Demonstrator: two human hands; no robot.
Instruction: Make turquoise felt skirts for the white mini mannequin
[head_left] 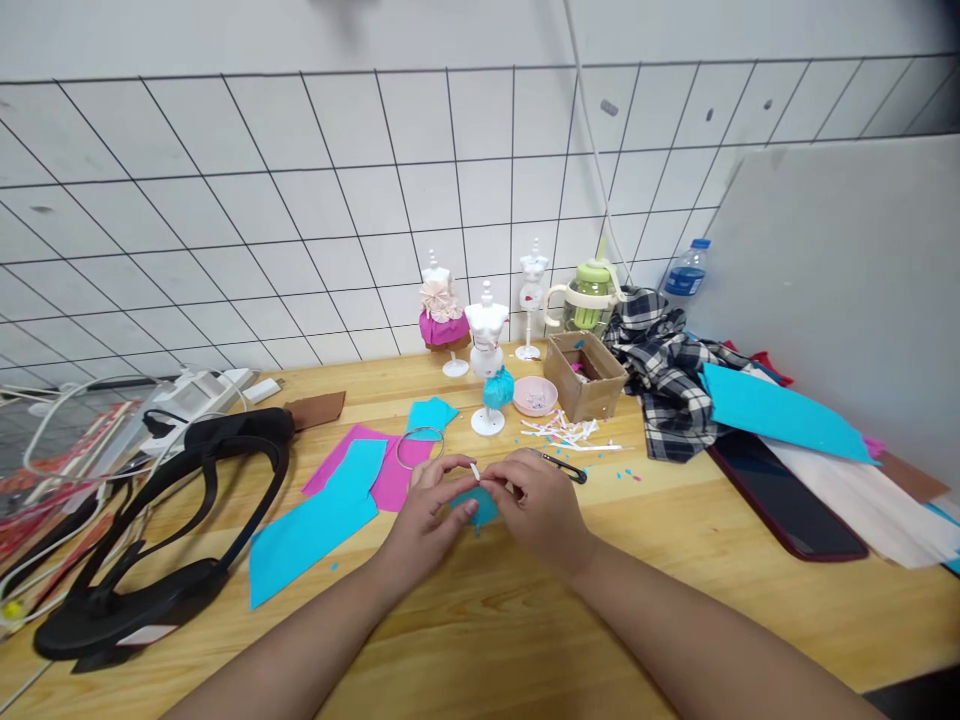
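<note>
Between my hands, low over the table, is a small piece of bright blue thin material (484, 507), probably cloth or crepe paper. My left hand (424, 515) pinches it, thumb below and index finger above. A short narrow white strip (475, 470) stands at my left index fingertip. From the other side, my right hand (544, 515) has its thumb and fingers closed at the blue piece's upper edge. Just behind my right hand lies a black-handled tool (566, 467), partly covered. A white mini dress form (487, 328) with a blue gathered piece (498, 388) stands beyond.
Blue sheets (319, 530), magenta sheets (401, 475) and a metal ring (400, 450) lie left, near a black headset strap (255, 510). Behind are a pink dish (535, 394), cardboard box (604, 392) and white scraps (570, 432). A phone (787, 500) and plaid cloth (667, 400) lie right.
</note>
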